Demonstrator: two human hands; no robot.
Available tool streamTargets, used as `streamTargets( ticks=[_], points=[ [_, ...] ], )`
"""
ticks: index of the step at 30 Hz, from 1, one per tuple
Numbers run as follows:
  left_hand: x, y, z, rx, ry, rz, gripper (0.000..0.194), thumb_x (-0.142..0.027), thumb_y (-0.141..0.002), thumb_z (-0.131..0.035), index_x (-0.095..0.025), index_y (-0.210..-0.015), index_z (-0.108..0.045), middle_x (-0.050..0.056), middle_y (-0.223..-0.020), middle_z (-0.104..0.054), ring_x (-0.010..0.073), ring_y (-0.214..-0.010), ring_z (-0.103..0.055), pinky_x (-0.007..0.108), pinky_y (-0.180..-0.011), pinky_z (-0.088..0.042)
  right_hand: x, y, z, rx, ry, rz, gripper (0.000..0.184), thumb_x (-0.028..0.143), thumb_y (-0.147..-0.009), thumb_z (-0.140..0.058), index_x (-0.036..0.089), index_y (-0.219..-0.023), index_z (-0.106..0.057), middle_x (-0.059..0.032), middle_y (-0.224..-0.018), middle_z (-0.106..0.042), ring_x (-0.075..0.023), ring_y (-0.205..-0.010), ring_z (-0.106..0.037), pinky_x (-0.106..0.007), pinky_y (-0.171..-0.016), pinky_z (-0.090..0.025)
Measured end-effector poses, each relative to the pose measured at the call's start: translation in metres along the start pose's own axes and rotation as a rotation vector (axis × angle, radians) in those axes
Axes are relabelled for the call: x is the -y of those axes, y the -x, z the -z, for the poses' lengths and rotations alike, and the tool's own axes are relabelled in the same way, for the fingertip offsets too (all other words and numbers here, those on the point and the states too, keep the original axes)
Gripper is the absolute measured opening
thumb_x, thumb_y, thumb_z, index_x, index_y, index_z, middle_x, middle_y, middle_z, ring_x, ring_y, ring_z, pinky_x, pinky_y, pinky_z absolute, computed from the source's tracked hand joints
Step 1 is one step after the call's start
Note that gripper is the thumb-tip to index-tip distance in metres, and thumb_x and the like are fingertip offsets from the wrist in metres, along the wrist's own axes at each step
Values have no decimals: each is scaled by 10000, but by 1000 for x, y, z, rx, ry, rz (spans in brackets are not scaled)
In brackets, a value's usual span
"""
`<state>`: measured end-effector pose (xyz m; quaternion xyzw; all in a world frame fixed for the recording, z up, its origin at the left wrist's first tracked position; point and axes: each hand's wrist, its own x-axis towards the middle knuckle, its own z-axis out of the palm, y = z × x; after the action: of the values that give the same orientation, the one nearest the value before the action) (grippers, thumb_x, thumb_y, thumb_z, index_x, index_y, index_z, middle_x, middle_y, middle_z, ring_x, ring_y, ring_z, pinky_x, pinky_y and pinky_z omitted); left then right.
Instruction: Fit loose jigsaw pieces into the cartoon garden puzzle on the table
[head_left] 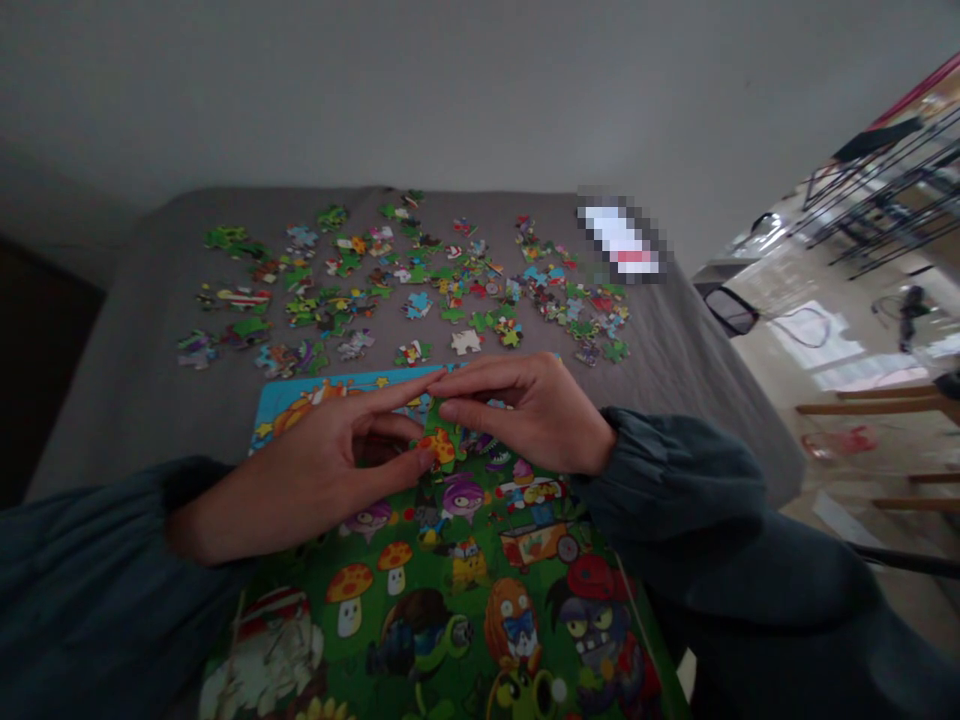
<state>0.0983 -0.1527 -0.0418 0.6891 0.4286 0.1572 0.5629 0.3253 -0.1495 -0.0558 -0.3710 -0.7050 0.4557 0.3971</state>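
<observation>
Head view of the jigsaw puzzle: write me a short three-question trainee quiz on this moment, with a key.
1. True or false: the left hand and the right hand are both over the illustrated puzzle board.
2. Where do the loose jigsaw pieces lie?
A. On the floor
B. On the grey cloth beyond the board
C. In a box
3. Fill in the blank: the puzzle piece between the two hands is green and ____.

Key: 1. True. 2. B. 3. Orange.
</observation>
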Motion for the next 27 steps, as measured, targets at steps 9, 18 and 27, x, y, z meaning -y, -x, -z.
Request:
streamTargets(
  ticks=[9,18,27],
  points=[
    [1,1,-3,-9,102,-23,696,-395,-849,-737,-284,-1505,-536,34,-1013,-799,191,-893,-751,243,-727,-622,-4,1,-1,-10,-26,40,177,222,-925,-739,178,-1069,-832,-50,-1002,-812,-134,-835,-731,-246,-723,-583],
    [-2,-2,-7,108,150,89,745,-396,-844,-747,-247,-1526,-486,-28,-709,-722,128,-583,-606,164,-464,-436,3,1,-1,15,-49,217,215,103,-977,-638,168,-1087,-811,-42,-1022,-802,-133,-954,-731,-262,-883,-582],
    [-9,1,-1,204,221,127,746,-428,-861,-721,-276,-1551,-481,37,-911,-816,197,-824,-764,236,-667,-577,-2,5,-7,83,-155,61,478,192,-921,-735,206,-1387,-631,-74,-1300,-702,-109,-872,-722,-260,-837,-627]
  ],
)
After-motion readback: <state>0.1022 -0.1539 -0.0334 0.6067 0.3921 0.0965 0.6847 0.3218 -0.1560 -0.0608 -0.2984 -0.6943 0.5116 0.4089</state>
